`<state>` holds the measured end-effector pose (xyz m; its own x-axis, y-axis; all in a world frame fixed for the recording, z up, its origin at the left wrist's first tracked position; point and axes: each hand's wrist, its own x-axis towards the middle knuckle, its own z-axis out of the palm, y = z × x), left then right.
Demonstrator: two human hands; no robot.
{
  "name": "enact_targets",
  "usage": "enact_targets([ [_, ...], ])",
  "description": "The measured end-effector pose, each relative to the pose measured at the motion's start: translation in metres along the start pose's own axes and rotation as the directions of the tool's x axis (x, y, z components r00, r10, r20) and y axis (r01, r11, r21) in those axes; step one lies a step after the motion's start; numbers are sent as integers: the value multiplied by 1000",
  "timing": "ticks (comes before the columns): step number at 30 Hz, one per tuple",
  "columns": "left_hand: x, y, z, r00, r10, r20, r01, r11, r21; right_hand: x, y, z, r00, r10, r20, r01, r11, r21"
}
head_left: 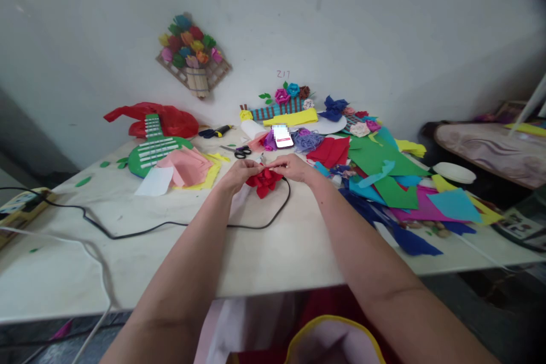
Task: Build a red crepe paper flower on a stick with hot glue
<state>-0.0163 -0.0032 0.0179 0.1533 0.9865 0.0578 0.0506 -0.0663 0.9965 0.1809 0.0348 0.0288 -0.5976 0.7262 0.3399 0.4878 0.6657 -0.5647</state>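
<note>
The flower (263,184) is red, with several pointed petals (261,193) spread outward; it sits mid-scene, its far edge partly hidden.

The red flower (263,185) is partly hidden by the fingers (251,166); the phone screen (282,136) is partly blurred; the yellow box (23,213) is cut off at left.

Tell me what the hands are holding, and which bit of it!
A red flower. The left hand and right hand seem to pinch it at its far edge; the exact fingertip grip is too small to tell.
</note>
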Motion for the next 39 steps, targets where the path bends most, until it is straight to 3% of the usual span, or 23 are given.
enact_targets([
  [8, -2, 2, 2, 999, -4, 35, 3, 1000, 26, 1, 6, -2, 999, 3, 49, -5, 999, 41],
  [20, 2, -2, -2, 1000, 1, 6, -1, 998, -65, 4, 7, 2, 979, -189, -74, 180, 978, -108],
  [27, 4, -2, -2, 998, -46, -30, 40, 983, -177, 1, -3, 2, 979, -153, -134, 131, 978, -160],
  [39, -1, 2, 1, 995, -85, -48, 70, 966, -249, 2, -5, 2, 988, -91, -127, 55, 963, -263],
])
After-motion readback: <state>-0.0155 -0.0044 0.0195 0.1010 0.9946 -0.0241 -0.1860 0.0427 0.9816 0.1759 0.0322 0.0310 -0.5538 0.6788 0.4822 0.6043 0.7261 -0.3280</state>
